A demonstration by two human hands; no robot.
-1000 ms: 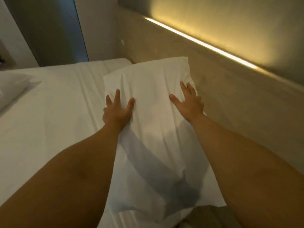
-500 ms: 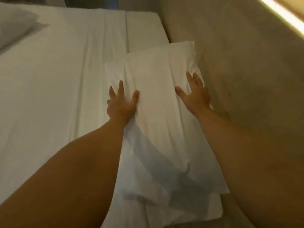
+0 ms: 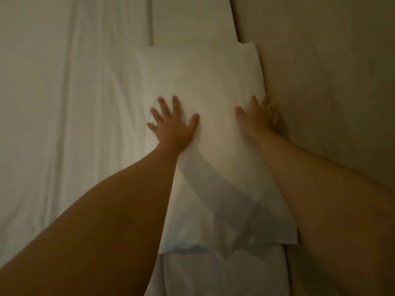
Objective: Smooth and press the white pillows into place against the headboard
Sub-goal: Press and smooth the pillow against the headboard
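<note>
A white pillow [image 3: 205, 86] lies lengthwise on the bed, its right long edge against the beige padded headboard [image 3: 320, 82]. My left hand [image 3: 173, 124] rests flat on the pillow's left part, fingers spread. My right hand [image 3: 256, 118] lies flat on the pillow's right edge, its outer fingers touching the headboard. Under the pillow's near end shows the end of a second white pillow [image 3: 224, 272]. Both forearms cross the lower half of the view and hide part of the pillow's near sides.
The white bed sheet [image 3: 70, 103] with long creases fills the left side. The headboard runs along the whole right side. The light is dim.
The view has tilted further down and the lit strip is out of sight. Both hands have spread slightly apart on the pillow, the right one now at the headboard.
</note>
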